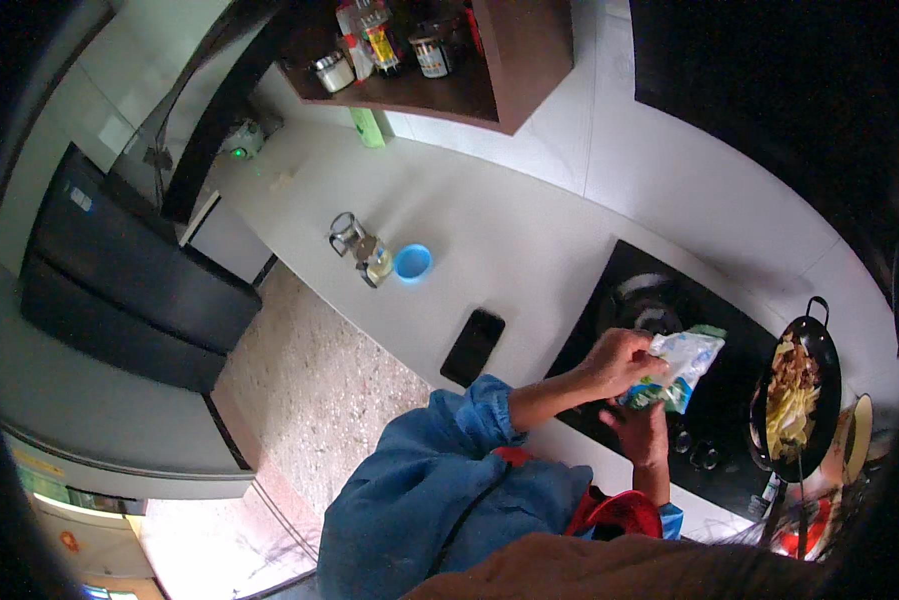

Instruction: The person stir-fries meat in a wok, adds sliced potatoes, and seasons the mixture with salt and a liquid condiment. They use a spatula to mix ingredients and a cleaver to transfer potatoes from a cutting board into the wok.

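Note:
My left hand grips a printed plastic bag, white with blue and green, above the black cooktop. Just below it, my right hand is at the bag's lower edge with the thumb held apart. Its fingertips are partly hidden, so I cannot tell whether they grip the bag. To the right of both hands, a black wok holds pale yellow sliced food and browned pieces. A long utensil handle reaches out from its near side.
A dark phone lies on the pale countertop, left of the cooktop. Farther along stand a blue bowl and glass jugs. An open wooden shelf with jars overhangs the counter. A dark refrigerator stands at the left.

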`<action>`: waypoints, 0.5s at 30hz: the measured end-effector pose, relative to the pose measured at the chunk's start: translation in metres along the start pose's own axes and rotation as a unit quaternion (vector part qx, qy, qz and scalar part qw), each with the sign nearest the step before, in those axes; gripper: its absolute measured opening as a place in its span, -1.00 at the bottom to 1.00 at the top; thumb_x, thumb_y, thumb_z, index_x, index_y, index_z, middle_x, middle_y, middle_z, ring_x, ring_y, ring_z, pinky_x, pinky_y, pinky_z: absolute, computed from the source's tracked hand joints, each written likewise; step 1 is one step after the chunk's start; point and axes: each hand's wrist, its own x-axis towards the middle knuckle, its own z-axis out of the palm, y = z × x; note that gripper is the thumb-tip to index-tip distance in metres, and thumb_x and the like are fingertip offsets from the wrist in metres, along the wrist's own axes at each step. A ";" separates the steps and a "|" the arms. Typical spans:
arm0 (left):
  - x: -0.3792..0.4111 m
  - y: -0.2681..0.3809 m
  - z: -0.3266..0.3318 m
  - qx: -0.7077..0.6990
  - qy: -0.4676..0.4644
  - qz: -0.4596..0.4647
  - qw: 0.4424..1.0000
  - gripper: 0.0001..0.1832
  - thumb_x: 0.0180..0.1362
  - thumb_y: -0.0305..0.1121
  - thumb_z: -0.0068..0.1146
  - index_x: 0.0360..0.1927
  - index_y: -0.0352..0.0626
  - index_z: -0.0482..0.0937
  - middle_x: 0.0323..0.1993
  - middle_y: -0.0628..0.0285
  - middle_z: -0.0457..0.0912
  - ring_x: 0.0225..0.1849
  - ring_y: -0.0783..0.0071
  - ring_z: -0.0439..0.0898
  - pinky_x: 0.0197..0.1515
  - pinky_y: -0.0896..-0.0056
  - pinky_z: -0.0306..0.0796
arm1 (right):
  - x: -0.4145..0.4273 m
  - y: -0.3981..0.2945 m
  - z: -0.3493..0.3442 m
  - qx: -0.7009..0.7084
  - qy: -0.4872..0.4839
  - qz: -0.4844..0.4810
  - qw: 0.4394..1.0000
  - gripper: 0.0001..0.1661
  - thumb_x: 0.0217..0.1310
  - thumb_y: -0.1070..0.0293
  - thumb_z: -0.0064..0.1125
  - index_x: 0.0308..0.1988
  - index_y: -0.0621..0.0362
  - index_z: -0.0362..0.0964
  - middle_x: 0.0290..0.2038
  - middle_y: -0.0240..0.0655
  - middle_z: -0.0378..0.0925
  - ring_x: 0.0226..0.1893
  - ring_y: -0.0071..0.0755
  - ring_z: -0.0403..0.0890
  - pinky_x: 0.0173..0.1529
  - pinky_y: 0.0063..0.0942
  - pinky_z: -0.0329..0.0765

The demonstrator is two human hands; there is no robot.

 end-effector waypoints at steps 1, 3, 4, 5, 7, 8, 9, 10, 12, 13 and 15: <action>0.005 -0.007 -0.014 0.020 0.018 0.007 1.000 -0.78 0.03 -0.31 0.25 -0.37 -0.29 0.60 -0.53 0.16 0.63 -0.54 0.56 0.56 -0.48 0.46 0.42 | 0.003 0.004 -0.003 -0.074 0.022 0.030 0.997 -0.17 0.08 -0.17 0.17 0.17 0.13 0.18 -0.01 -0.18 0.44 -0.05 -0.18 0.50 -0.06 -0.11 0.53; 0.020 -0.023 -0.051 0.090 0.042 -0.045 0.994 -0.75 0.02 -0.27 0.27 -0.48 -0.29 0.59 -0.59 0.13 0.58 -0.55 0.55 0.52 -0.49 0.40 0.39 | 0.001 0.000 0.019 -0.148 0.061 0.069 0.985 -0.26 0.13 -0.03 0.18 0.11 0.30 0.22 -0.14 -0.07 0.52 -0.19 -0.17 0.58 -0.15 -0.25 0.57; 0.027 -0.037 -0.068 0.122 0.082 -0.024 0.989 -0.73 0.01 -0.26 0.27 -0.51 -0.30 0.57 -0.63 0.14 0.54 -0.59 0.56 0.47 -0.52 0.39 0.35 | -0.005 -0.002 0.030 -0.165 0.115 0.066 0.977 -0.39 0.17 0.07 0.15 0.01 0.36 0.29 -0.22 -0.07 0.54 -0.30 -0.18 0.61 -0.20 -0.30 0.58; 0.037 -0.056 -0.090 0.203 0.103 -0.003 0.974 -0.71 -0.01 -0.24 0.29 -0.55 -0.30 0.55 -0.65 0.16 0.51 -0.61 0.54 0.45 -0.54 0.38 0.33 | -0.012 -0.004 0.031 -0.165 0.127 0.047 0.977 -0.42 0.19 0.09 0.13 0.00 0.36 0.31 -0.25 -0.07 0.55 -0.33 -0.19 0.61 -0.23 -0.31 0.59; 0.061 -0.080 -0.127 0.217 0.129 -0.020 0.967 -0.68 -0.04 -0.21 0.31 -0.53 -0.31 0.55 -0.64 0.14 0.53 -0.61 0.46 0.49 -0.52 0.36 0.35 | -0.029 -0.008 0.021 -0.161 0.160 0.004 0.974 -0.49 0.22 0.13 0.09 -0.03 0.35 0.34 -0.32 -0.09 0.57 -0.40 -0.22 0.62 -0.28 -0.33 0.59; 0.070 -0.102 -0.149 0.250 0.141 -0.062 0.956 -0.68 -0.05 -0.20 0.31 -0.50 -0.30 0.57 -0.61 0.12 0.55 -0.59 0.43 0.51 -0.50 0.36 0.36 | -0.037 -0.011 0.019 -0.172 0.195 -0.009 0.965 -0.53 0.24 0.15 0.06 -0.05 0.34 0.36 -0.36 -0.10 0.56 -0.42 -0.24 0.61 -0.31 -0.34 0.59; 0.081 -0.117 -0.166 0.254 0.156 -0.074 0.952 -0.66 -0.04 -0.17 0.29 -0.47 -0.31 0.57 -0.59 0.09 0.57 -0.57 0.37 0.53 -0.47 0.33 0.38 | -0.046 -0.015 0.016 -0.179 0.235 -0.027 0.955 -0.57 0.26 0.17 0.04 -0.07 0.34 0.38 -0.39 -0.12 0.56 -0.45 -0.27 0.61 -0.34 -0.35 0.59; 0.093 -0.143 -0.189 0.284 0.130 -0.103 0.944 -0.67 -0.03 -0.11 0.20 -0.43 -0.21 0.60 -0.48 0.05 0.57 -0.41 0.14 0.57 -0.37 0.17 0.39 | -0.057 -0.020 0.016 -0.193 0.261 -0.046 0.945 -0.61 0.28 0.20 -0.01 -0.10 0.34 0.38 -0.42 -0.16 0.55 -0.47 -0.31 0.59 -0.39 -0.39 0.58; 0.114 -0.177 -0.222 0.356 0.126 -0.073 0.923 -0.68 -0.07 -0.13 0.21 -0.47 -0.22 0.58 -0.48 0.04 0.56 -0.42 0.08 0.55 -0.36 0.12 0.37 | -0.076 -0.025 0.013 -0.192 0.333 -0.074 0.920 -0.62 0.27 0.20 0.01 -0.13 0.33 0.39 -0.45 -0.20 0.54 -0.51 -0.39 0.57 -0.47 -0.47 0.55; 0.125 -0.202 -0.238 0.355 0.134 -0.096 0.920 -0.71 -0.08 -0.16 0.23 -0.47 -0.20 0.59 -0.49 0.04 0.56 -0.40 0.09 0.55 -0.34 0.12 0.38 | -0.089 -0.024 0.001 -0.179 0.354 -0.089 0.914 -0.62 0.26 0.19 0.02 -0.14 0.32 0.41 -0.46 -0.21 0.54 -0.51 -0.42 0.56 -0.49 -0.49 0.54; 0.156 -0.225 -0.252 0.367 0.141 -0.102 0.914 -0.73 -0.10 -0.18 0.25 -0.49 -0.20 0.59 -0.52 0.04 0.57 -0.42 0.10 0.56 -0.36 0.13 0.40 | -0.125 -0.029 -0.047 -0.326 0.335 -0.022 0.884 -0.46 0.29 -0.10 -0.11 -0.01 0.14 0.33 -0.43 -0.18 0.56 -0.55 -0.33 0.59 -0.44 -0.29 0.59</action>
